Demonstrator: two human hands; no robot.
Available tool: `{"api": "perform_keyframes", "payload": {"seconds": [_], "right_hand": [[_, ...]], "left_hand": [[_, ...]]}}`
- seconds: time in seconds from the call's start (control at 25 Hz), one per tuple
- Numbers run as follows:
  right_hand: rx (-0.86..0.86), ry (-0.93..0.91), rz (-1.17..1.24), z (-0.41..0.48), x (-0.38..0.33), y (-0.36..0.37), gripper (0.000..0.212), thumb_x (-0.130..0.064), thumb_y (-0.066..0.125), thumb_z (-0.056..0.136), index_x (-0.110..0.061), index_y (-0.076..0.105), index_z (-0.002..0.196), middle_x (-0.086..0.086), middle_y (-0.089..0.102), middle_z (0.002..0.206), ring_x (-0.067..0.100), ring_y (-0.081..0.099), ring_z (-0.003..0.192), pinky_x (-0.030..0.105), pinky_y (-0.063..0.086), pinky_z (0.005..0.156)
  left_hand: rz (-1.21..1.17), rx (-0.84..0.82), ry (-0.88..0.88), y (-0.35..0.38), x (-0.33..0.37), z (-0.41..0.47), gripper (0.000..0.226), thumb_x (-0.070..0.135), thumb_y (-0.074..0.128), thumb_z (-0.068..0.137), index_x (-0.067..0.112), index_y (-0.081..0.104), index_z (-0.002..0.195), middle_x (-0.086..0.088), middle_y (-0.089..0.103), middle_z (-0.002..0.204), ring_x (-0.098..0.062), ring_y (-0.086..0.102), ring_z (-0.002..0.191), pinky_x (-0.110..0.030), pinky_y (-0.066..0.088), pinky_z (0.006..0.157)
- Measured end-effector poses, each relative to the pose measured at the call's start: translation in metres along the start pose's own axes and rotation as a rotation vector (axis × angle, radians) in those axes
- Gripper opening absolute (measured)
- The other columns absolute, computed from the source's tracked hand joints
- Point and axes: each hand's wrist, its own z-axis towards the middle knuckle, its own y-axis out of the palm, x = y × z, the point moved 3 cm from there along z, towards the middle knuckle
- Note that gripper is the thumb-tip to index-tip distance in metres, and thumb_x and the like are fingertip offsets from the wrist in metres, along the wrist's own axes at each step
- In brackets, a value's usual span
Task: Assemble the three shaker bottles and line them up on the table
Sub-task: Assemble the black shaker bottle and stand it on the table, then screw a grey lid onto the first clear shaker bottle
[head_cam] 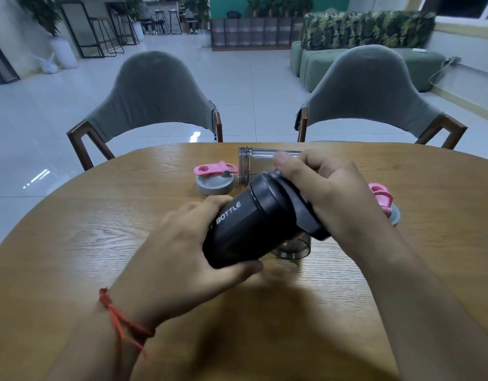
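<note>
Black bottle (247, 229) tilted above the table (100, 229), left hand (188, 243) fingers wrapped round its body, right hand (328, 193) fingers gripping its black lid (281, 193), clear bottle (254, 163) lying beyond, grey-pink lid (214, 180) far left

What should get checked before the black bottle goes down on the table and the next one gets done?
1. Left hand grips the black bottle body: ok.
2. Right hand on the black lid: ok.
3. Lid fully screwed tight: cannot tell.
4. Bottle upright: not ok, it is tilted in the air.
5. Next parts in view: ok, a clear cup lies on its side beside a grey and pink lid; a second pink lid peeks out behind the right hand.
6. Bare table for lining up: ok.
</note>
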Motion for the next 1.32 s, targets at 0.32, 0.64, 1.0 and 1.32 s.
{"api": "perform_keyframes", "payload": {"seconds": [0.32, 0.64, 1.0, 1.32], "right_hand": [[0.023, 0.11, 0.23, 0.008, 0.031, -0.023, 0.011, -0.026, 0.068, 0.109, -0.019, 0.075, 0.104, -0.001, 0.07, 0.078, 0.017, 0.062, 0.057, 0.02, 0.034, 0.041], [0.071, 0.108, 0.041, 0.006, 0.057, -0.025, 0.011, -0.024, 0.072, 0.107, -0.021, 0.077, 0.098, -0.003, 0.074, 0.075, 0.014, 0.064, 0.056, 0.017, 0.05, 0.055], [0.335, -0.088, -0.291, -0.028, 0.068, -0.06, 0.013, -0.023, 0.072, 0.102, -0.029, 0.074, 0.091, -0.006, 0.072, 0.074, 0.013, 0.07, 0.076, 0.021, 0.056, 0.068], [0.354, 0.047, -0.957, -0.046, 0.105, -0.09, 0.041, -0.031, 0.069, 0.101, -0.028, 0.071, 0.142, 0.004, 0.066, 0.149, 0.036, 0.052, 0.139, 0.054, 0.046, 0.104]], "left_hand": [[-0.236, 0.447, -0.635, -0.008, -0.088, -0.006, 0.072, 0.054, 0.091, 0.076, 0.023, 0.061, 0.134, -0.004, 0.069, 0.13, -0.027, 0.066, 0.118, -0.038, 0.051, 0.092], [-0.174, 0.515, -0.685, 0.001, -0.093, -0.012, 0.071, 0.057, 0.094, 0.071, 0.027, 0.057, 0.124, -0.007, 0.068, 0.128, -0.031, 0.069, 0.113, -0.048, 0.058, 0.094], [0.121, 0.074, -0.85, 0.001, -0.029, -0.03, 0.064, 0.071, 0.068, 0.089, 0.015, 0.051, 0.116, -0.009, 0.063, 0.122, -0.03, 0.063, 0.107, -0.04, 0.046, 0.078], [-0.034, -0.087, -0.171, 0.071, 0.04, 0.018, 0.063, 0.059, 0.068, 0.097, 0.048, 0.048, 0.156, 0.001, 0.041, 0.166, -0.02, 0.038, 0.152, -0.03, 0.027, 0.124]]}}
